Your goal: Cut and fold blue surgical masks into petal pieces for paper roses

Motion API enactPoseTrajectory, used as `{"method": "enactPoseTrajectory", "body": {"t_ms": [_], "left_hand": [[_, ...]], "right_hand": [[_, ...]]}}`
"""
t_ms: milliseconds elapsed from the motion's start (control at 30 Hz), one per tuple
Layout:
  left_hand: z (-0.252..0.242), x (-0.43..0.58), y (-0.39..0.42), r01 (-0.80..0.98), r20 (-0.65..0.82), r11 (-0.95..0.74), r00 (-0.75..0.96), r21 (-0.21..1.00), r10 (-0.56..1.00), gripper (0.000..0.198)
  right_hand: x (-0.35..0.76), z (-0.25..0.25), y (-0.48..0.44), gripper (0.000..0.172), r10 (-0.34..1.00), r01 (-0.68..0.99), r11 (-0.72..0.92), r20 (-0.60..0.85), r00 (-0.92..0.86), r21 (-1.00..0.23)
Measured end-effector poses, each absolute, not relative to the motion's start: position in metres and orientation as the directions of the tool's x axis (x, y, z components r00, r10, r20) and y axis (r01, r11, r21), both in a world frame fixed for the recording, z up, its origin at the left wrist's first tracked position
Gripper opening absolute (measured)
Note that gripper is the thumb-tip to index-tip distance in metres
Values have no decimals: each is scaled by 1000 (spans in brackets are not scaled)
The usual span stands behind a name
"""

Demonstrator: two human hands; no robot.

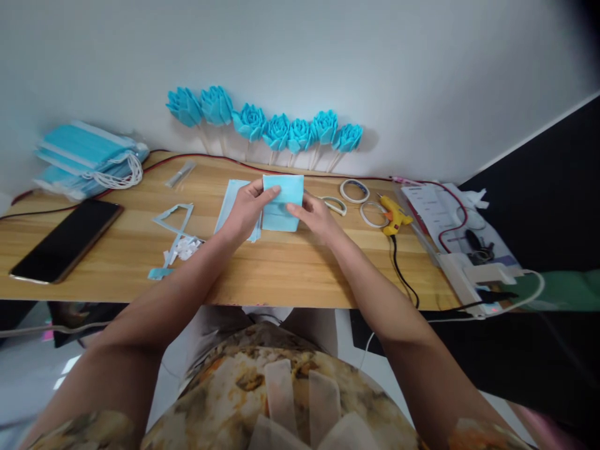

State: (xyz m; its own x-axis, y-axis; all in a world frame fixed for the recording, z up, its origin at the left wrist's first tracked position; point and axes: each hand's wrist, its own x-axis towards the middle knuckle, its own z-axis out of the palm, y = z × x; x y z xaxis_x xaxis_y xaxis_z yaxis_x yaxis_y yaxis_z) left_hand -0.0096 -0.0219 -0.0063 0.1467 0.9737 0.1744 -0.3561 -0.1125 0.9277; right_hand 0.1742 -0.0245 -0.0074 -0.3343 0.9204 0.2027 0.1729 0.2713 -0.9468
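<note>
Head view:
- The left hand (246, 211) is closed on the left edge of a folded blue piece (282, 201). Its thumb lies across the front face and its fingers are behind.
- The right hand (315, 215) pinches the same piece at its lower right edge, with the fingers curled narrowly around it.
- The folded blue piece is held upright between both hands, just above the wooden table (290, 269) and near the middle of its far half.
- A flat pile of blue sheets (228, 199) lies under the left hand, at 9 o'clock from the held piece and partly hidden by it.
- At 8 o'clock, blue and white cut scraps (175, 240) are scattered on the wood, one of them a thin triangular frame.
- Farther out at 8 o'clock a dark phone (65, 240) lies flat near the table's front edge.
- At 10 o'clock a stack of blue face masks (82, 156) with white ear loops sits against the wall.
- At 12 o'clock a row of blue flowers on sticks (262, 122) leans on the wall.
- At 3 o'clock there are three tape rolls (355, 190), and just beyond them a yellow glue gun (394, 215) with a black cord.
- At 4 o'clock a white power strip (469, 278) sits at the table's right end, beside a printed sheet (434, 209).
- A red cable (201, 159) runs along the back edge of the table.
</note>
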Motion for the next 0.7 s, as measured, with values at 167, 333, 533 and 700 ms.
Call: {"method": "enactPoseTrajectory", "body": {"t_ms": [167,333,533,700], "left_hand": [[-10,-11,-15,-444,154,-129,20,887,988,39],[-10,-9,-15,-430,114,-123,-47,894,992,40],[-7,-7,-22,-221,195,-178,58,959,979,40],[-7,-4,-27,7,281,-287,181,958,942,34]], "right_hand": [[169,-18,-27,49,936,527,271,92,-340,-806],[168,-18,-31,60,866,541,350,43,-499,-765],[184,-10,-19,84,920,217,235,145,-364,-948],[184,-8,-19,67,929,283,353,298,-221,-892]]}}
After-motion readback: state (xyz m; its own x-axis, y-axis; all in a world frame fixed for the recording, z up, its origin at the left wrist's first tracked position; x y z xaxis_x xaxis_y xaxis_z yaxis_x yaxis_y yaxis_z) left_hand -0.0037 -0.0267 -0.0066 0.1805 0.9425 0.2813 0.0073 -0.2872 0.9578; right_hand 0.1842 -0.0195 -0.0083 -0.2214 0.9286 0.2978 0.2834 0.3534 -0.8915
